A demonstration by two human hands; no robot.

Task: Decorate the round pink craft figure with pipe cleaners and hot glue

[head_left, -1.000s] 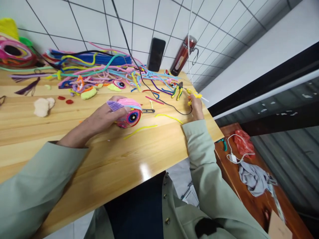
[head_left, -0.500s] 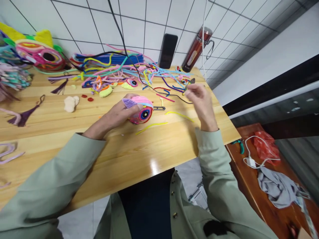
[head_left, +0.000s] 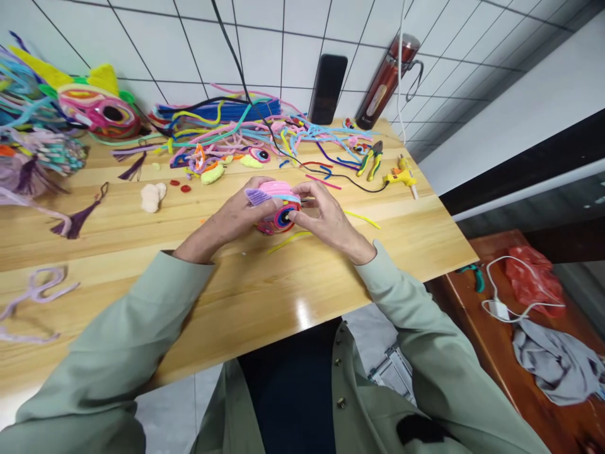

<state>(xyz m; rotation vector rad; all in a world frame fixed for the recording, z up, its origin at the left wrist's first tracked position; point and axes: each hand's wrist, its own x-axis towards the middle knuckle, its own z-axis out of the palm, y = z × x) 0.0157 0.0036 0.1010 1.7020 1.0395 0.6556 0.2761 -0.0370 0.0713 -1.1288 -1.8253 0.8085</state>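
Observation:
A small pipe-cleaner head (head_left: 278, 190) with pink strips, a purple ear and a round ringed eye is held just above the wooden table. My left hand (head_left: 231, 217) is closed around its left side, thumb on top. From the right, my right hand (head_left: 326, 217) grips its other side, with the thumb at the eye and the fingers near the upper edge. The head's far side is hidden. Yellow pipe-cleaner pieces (head_left: 363, 219) lie close by. Pliers (head_left: 371, 161) with yellow-green handles and a yellow glue gun (head_left: 401, 178) rest beyond my right hand.
Tangled pipe cleaners (head_left: 227, 135) spread along the wall. A larger pipe-cleaner head (head_left: 101, 110) stands at the back left. A phone (head_left: 328, 88) and a red-brown flask (head_left: 388, 82) lean at the back. A black cord (head_left: 231, 57) hangs across the table.
My right hand has left the pliers, which now lie on the table, and moved left onto the pipe-cleaner head. My left hand keeps its hold. The view has shifted slightly.

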